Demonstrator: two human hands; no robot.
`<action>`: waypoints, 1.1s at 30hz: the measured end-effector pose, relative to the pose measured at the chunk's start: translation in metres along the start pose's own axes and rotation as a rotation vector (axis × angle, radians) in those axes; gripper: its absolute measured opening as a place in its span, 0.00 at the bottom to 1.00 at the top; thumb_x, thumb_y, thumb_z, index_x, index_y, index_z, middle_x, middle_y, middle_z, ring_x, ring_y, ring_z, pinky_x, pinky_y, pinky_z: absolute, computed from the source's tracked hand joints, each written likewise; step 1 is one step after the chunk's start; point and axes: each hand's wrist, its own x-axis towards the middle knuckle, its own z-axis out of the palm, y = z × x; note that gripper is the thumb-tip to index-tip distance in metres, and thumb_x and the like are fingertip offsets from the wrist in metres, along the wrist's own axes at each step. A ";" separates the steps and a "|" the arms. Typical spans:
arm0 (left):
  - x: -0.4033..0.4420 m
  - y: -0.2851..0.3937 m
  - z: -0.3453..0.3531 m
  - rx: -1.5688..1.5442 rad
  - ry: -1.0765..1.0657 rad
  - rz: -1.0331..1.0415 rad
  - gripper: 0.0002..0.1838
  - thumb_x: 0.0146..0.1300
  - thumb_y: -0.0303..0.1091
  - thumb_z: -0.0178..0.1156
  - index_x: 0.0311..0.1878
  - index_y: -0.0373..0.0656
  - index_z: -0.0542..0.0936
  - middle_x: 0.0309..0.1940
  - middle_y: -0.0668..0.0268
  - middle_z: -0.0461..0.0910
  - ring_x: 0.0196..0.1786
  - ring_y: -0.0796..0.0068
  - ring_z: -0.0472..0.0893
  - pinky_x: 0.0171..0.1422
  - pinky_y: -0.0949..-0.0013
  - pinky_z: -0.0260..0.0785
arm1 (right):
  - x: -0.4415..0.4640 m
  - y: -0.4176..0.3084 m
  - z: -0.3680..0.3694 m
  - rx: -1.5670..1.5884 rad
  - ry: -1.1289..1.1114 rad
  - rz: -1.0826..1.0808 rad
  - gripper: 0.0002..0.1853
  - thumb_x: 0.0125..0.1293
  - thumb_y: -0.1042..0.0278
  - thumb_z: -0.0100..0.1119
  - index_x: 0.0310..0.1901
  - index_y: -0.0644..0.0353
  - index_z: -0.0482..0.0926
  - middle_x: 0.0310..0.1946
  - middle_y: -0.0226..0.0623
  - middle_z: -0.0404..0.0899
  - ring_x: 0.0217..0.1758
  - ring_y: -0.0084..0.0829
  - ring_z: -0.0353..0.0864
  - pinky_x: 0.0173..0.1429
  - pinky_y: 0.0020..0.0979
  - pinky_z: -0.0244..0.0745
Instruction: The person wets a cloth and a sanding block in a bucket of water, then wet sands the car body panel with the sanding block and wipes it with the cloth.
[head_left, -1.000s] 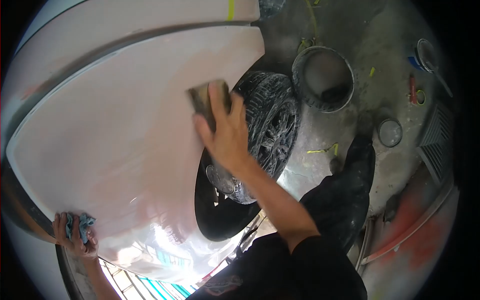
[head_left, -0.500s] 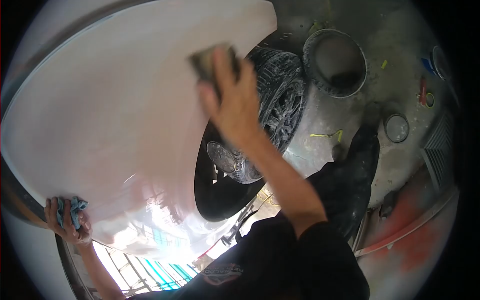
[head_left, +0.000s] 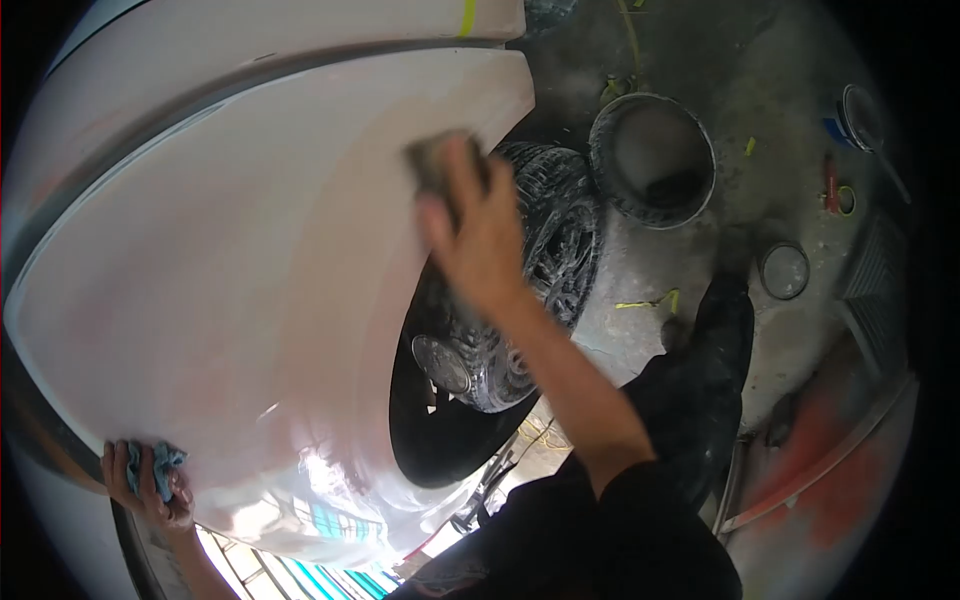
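Both hands are at work on a big pale pink and white car panel (head_left: 230, 220). With its thumb on one side and its fingers on the other, the right hand (head_left: 480, 240) holds a dark, flat block (head_left: 432, 168). Hand and block look blurry. They are over the upper right part of the panel, near the edge by the wheel. Down at the lower left corner, the left hand (head_left: 150, 495) holds a crumpled blue cloth (head_left: 150, 468) that pokes out between its fingers. This hand rests on the rim of the panel.

Beside the panel is a black car wheel (head_left: 570, 250) with white smears all over it. A round silver lid or tin (head_left: 441, 364) shows by the lower part of the wheel; I cannot tell which it is. A big round dark bucket (head_left: 713, 170) sits just beside the wheel, on the grey floor (head_left: 620, 330). Farther right on the floor is a small round tin (head_left: 785, 270) with a grey top. A thin bent yellow strip (head_left: 650, 303) lies between the wheel and this tin. Near the right edge, a red tool (head_left: 831, 185) lies next to a yellow ring (head_left: 847, 200). A strip of bright yellow tape (head_left: 468, 17) is stuck on the pale part above the panel.
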 end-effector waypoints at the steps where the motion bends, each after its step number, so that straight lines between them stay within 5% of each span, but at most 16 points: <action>1: 0.001 -0.001 0.001 -0.010 0.006 0.010 0.25 0.84 0.47 0.48 0.58 0.32 0.82 0.62 0.40 0.78 0.67 0.35 0.76 0.69 0.32 0.72 | 0.033 0.033 0.001 0.004 -0.015 0.129 0.36 0.70 0.54 0.65 0.76 0.56 0.69 0.63 0.70 0.68 0.62 0.67 0.75 0.66 0.55 0.75; 6: -0.006 -0.004 -0.002 0.001 -0.010 -0.012 0.23 0.84 0.46 0.46 0.58 0.34 0.81 0.61 0.43 0.78 0.67 0.35 0.76 0.69 0.33 0.72 | 0.112 0.133 0.014 -0.023 -0.022 0.367 0.33 0.74 0.46 0.58 0.73 0.58 0.72 0.66 0.73 0.68 0.65 0.68 0.76 0.67 0.54 0.76; 12: -0.004 0.001 -0.002 0.039 -0.036 -0.066 0.24 0.84 0.47 0.44 0.57 0.36 0.81 0.63 0.45 0.76 0.69 0.37 0.75 0.71 0.36 0.70 | -0.051 -0.045 0.001 0.050 -0.010 -0.058 0.36 0.70 0.54 0.64 0.77 0.51 0.68 0.63 0.70 0.68 0.61 0.69 0.74 0.62 0.60 0.76; 15: -0.006 -0.002 0.002 0.022 -0.030 -0.040 0.24 0.84 0.48 0.45 0.57 0.36 0.82 0.63 0.45 0.76 0.69 0.36 0.75 0.71 0.35 0.70 | 0.010 0.015 -0.002 -0.013 0.001 -0.003 0.37 0.70 0.53 0.65 0.78 0.49 0.67 0.61 0.68 0.69 0.60 0.68 0.75 0.63 0.58 0.76; 19: -0.007 -0.002 -0.001 0.021 -0.028 -0.044 0.24 0.84 0.47 0.46 0.57 0.36 0.82 0.64 0.44 0.76 0.68 0.36 0.76 0.70 0.34 0.71 | 0.113 0.121 0.005 0.003 -0.032 0.446 0.32 0.74 0.47 0.58 0.74 0.55 0.70 0.62 0.69 0.70 0.62 0.68 0.78 0.65 0.54 0.76; 26: -0.001 0.001 -0.003 0.011 -0.025 -0.054 0.22 0.84 0.45 0.47 0.58 0.35 0.81 0.64 0.42 0.76 0.68 0.35 0.76 0.71 0.34 0.70 | -0.050 -0.031 -0.006 0.050 -0.051 -0.024 0.36 0.69 0.57 0.66 0.77 0.54 0.67 0.63 0.68 0.68 0.63 0.69 0.74 0.63 0.59 0.76; 29: -0.006 -0.002 -0.002 -0.019 -0.018 -0.045 0.24 0.84 0.45 0.47 0.58 0.31 0.82 0.64 0.41 0.76 0.68 0.34 0.75 0.69 0.33 0.71 | -0.003 0.025 -0.001 -0.009 0.012 -0.006 0.37 0.69 0.56 0.66 0.77 0.54 0.67 0.63 0.67 0.68 0.63 0.68 0.73 0.64 0.57 0.76; 33: -0.005 0.001 -0.006 0.016 -0.058 -0.078 0.24 0.84 0.44 0.47 0.59 0.31 0.81 0.64 0.41 0.76 0.69 0.34 0.74 0.70 0.32 0.70 | 0.114 0.160 0.014 0.135 0.006 0.483 0.34 0.74 0.48 0.61 0.75 0.57 0.72 0.58 0.68 0.71 0.60 0.64 0.79 0.65 0.52 0.76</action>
